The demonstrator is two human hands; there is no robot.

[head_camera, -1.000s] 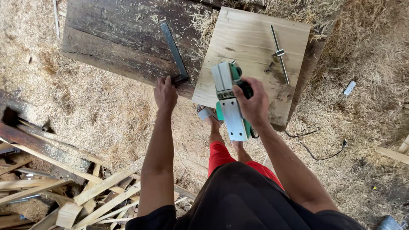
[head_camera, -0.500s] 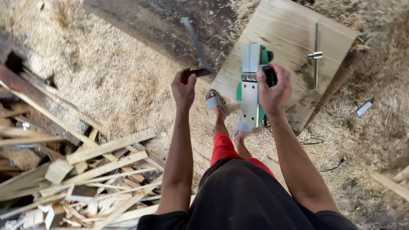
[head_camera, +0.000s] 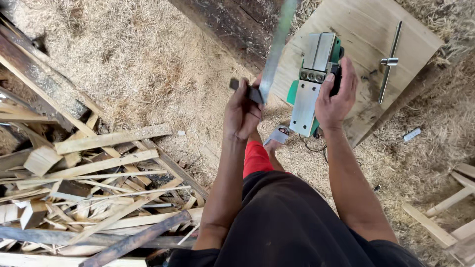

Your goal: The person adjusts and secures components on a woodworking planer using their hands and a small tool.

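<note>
Square and planer held over the board
Left hand (head_camera: 242, 111) grips a metal square (head_camera: 274, 54), blade running toward the frame's top; right hand (head_camera: 336, 94) clasps the green planer (head_camera: 311, 79) just right, above the pale board (head_camera: 366, 29)

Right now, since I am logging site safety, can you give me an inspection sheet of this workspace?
Surface: light wooden board lying over a dark plank, on ground covered in sawdust.
Job's things: green and grey electric planer, sole turned up; metal try square, blade pointing away.
Clutter: heap of wood offcuts on the left; metal rod with a fitting on the board; loose battens on the right.
Hands: left hand grips the square's dark stock; right hand holds the planer's handle.
Cables: dark cord trailing below the planer.
Surroundings: sawdust everywhere; small pale object on the ground.
</note>
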